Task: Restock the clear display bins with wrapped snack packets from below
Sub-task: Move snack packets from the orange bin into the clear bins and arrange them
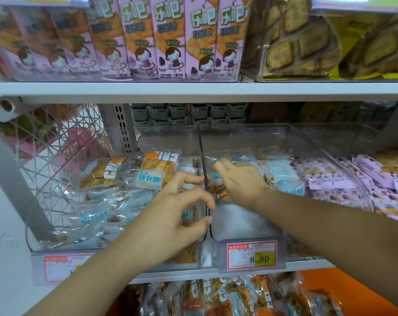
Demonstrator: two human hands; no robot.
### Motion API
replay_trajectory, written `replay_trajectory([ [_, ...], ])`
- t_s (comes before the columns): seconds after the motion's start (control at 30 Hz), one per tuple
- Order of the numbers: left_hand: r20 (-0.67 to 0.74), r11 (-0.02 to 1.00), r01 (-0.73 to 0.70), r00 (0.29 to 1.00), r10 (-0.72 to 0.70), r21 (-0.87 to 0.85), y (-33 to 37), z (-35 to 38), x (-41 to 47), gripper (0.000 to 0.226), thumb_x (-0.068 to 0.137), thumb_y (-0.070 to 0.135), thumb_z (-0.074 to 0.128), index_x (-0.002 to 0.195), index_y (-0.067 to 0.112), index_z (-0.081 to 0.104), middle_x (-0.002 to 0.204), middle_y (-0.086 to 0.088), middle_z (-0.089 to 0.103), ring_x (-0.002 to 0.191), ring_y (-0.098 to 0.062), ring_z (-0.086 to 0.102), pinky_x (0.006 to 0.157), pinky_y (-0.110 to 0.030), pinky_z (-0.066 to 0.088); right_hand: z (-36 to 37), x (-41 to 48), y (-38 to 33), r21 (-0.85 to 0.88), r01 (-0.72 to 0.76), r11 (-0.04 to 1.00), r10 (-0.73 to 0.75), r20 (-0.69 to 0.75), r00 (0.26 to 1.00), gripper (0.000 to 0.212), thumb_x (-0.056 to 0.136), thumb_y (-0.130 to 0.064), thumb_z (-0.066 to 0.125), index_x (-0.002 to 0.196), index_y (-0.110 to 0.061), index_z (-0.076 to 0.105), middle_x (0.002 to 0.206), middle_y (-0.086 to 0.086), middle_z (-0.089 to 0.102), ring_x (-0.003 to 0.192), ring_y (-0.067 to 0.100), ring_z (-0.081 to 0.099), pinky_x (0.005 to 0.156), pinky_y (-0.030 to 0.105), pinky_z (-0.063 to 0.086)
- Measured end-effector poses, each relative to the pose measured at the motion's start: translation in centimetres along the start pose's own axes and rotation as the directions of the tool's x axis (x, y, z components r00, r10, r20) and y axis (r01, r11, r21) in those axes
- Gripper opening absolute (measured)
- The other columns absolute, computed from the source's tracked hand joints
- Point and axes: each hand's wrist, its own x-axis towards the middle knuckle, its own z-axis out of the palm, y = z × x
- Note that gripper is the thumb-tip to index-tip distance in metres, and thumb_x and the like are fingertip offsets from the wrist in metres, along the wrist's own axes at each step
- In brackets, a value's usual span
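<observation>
Shelf (307, 263) | clear bin (245, 137) | right hand (239, 182) flat on snack packets (282, 177) | left hand (177, 213) loose, empty

Your view is bright and even, with soft shadows. The pink boxes (45, 42) at top left and the corners look blurry.
</observation>
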Motion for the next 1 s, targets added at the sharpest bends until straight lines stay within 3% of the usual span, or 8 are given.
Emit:
replay_trajectory([
  [0.13, -0.005, 1.000, -0.001, 1.000, 0.001, -0.003, 0.1, 0.0, 0.0, 0.015, 0.084, 0.028, 0.067, 0.090, 0.039, 0.061, 0.125, 0.030, 0.031, 0.115, 0.027, 0.029, 0.088, 0.007, 0.020, -0.9, -0.1, 0.1, 0.143, -0.108, 0.984, 0.105, 0.025, 0.994, 0.077, 0.069, -0.046, 0.076, 0.127, -0.019, 0.032, 0.126, 0.002, 0.038, 0.085, 0.026, 0.059, 0.061, 0.033, 0.044],
  [0.27, -0.001, 1.000, 0.003, 1.000, -0.003, -0.007, 0.1, 0.0, 0.0, 0.016, 0.084, 0.029, 0.067, 0.090, 0.042, 0.059, 0.123, 0.032, 0.029, 0.114, 0.024, 0.031, 0.088, 0.003, 0.025, -1.4, -0.7, 0.0, 0.153, -0.133, 0.979, 0.142, -0.043, 0.989, 0.071, 0.073, -0.041, 0.074, 0.127, -0.020, 0.033, 0.130, 0.004, 0.034, 0.076, 0.027, 0.059, 0.059, 0.036, 0.049],
  [0.37, -0.003, 1.000, 0.002, 1.000, -0.002, -0.003, 0.1, 0.0, 0.0, 0.016, 0.084, 0.029, 0.067, 0.090, 0.042, 0.059, 0.123, 0.032, 0.029, 0.114, 0.024, 0.031, 0.086, 0.003, 0.027, -0.8, -0.9, -0.2, 0.170, -0.115, 0.979, 0.110, 0.042, 0.993, 0.092, 0.074, -0.038, 0.075, 0.144, -0.020, 0.018, 0.137, 0.006, 0.030, 0.085, 0.029, 0.060, 0.058, 0.033, 0.042],
  [0.47, -0.001, 1.000, 0.000, 1.000, 0.000, -0.004, 0.1, 0.1, 0.0, 0.015, 0.084, 0.030, 0.066, 0.091, 0.041, 0.059, 0.124, 0.033, 0.028, 0.113, 0.025, 0.032, 0.083, 0.002, 0.031, -0.1, -0.5, 0.0, 0.128, -0.116, 0.985, 0.106, 0.085, 0.991, 0.100, 0.075, -0.036, 0.076, 0.148, -0.020, 0.011, 0.139, 0.005, 0.033, 0.094, 0.030, 0.060, 0.063, 0.035, 0.047],
  [0.7, -0.010, 1.000, -0.010, 1.000, 0.010, 0.008, -0.3, 0.2, -0.1, 0.016, 0.084, 0.031, 0.066, 0.088, 0.044, 0.057, 0.123, 0.033, 0.029, 0.123, 0.019, 0.031, 0.091, 0.002, 0.026, 0.3, -0.7, 0.4, 0.078, 0.002, 0.997, -0.010, 0.100, 0.995, 0.077, 0.080, -0.020, 0.071, 0.140, -0.027, 0.025, 0.126, 0.003, 0.039, 0.088, 0.027, 0.061, 0.069, 0.039, 0.051],
  [0.83, -0.006, 1.000, 0.015, 1.000, -0.014, 0.004, 0.0, 0.2, -0.1, 0.015, 0.084, 0.031, 0.066, 0.090, 0.042, 0.058, 0.125, 0.032, 0.030, 0.114, 0.018, 0.040, 0.088, 0.004, 0.024, 0.1, -0.1, 0.0, 0.101, -0.082, 0.992, 0.069, 0.128, 0.989, 0.077, 0.079, -0.026, 0.073, 0.141, -0.023, 0.027, 0.129, 0.004, 0.037, 0.094, 0.029, 0.060, 0.068, 0.038, 0.050],
  [1.0, -0.005, 1.000, 0.016, 1.000, -0.016, -0.008, 0.1, 0.1, -0.2, 0.016, 0.084, 0.029, 0.067, 0.090, 0.041, 0.058, 0.126, 0.031, 0.030, 0.108, 0.012, 0.046, 0.087, 0.001, 0.031, 0.0, -0.5, -0.1, 0.202, -0.145, 0.969, 0.136, 0.056, 0.989, 0.068, 0.077, -0.032, 0.075, 0.130, -0.021, 0.033, 0.128, 0.006, 0.034, 0.083, 0.029, 0.059, 0.061, 0.035, 0.042],
])
